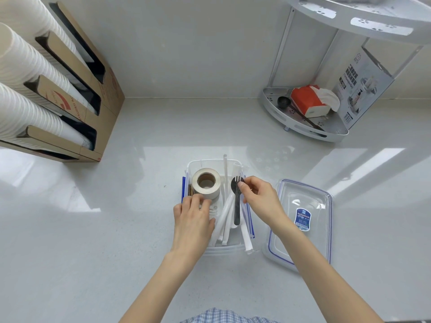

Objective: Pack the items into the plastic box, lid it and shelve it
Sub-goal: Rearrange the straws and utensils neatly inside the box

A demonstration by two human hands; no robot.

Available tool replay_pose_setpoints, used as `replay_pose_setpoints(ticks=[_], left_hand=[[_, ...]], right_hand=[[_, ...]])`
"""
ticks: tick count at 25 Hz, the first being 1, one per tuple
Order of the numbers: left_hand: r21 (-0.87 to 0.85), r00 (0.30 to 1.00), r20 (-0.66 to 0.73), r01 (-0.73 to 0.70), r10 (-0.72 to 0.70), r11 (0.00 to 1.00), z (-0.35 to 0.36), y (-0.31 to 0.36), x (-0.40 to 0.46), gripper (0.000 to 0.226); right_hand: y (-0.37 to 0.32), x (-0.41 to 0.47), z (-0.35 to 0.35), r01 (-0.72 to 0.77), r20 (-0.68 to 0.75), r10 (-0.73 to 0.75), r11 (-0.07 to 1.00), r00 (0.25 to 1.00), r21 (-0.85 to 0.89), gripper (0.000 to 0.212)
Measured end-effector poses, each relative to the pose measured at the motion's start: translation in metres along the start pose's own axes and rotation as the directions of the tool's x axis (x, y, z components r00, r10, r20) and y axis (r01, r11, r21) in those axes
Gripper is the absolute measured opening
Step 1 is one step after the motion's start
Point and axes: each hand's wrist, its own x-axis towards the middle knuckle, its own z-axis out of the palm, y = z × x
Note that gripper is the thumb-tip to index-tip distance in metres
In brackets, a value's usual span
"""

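Packing is nearly done: the right hand (258, 199) pinches a black fork (237, 201) over the plastic box (219, 249) on the worktop (93, 241), while the left hand (192, 220) rests, fingers curled, against the tape roll (206, 183). Next, I judge, the lid (303, 220) beside it must go on.

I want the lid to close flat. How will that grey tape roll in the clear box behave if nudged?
The grey tape roll stands on its flat end, so it should probably slide, not roll. It looks stiff. It seems to stand taller than the clear plastic box, so it may block the lid.
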Motion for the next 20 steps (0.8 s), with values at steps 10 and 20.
replay_pose_setpoints(ticks=[10, 20], left_hand=[[-0.027, 0.998, 0.056, -0.03, 0.032, 0.999, -0.008, 0.013, 0.015, 0.033], [0.039, 0.92, 0.39, -0.053, 0.034, 0.998, -0.002, 0.056, 0.063, 0.046]], right_hand=[[0.002, 0.005, -0.015, -0.029, -0.131, 0.048, 0.989, 0.99, 0.147, 0.007], [0.011, 0.004, -0.029, -0.06, -0.186, 0.106, 0.97, 0.977, 0.237, 0.012]])
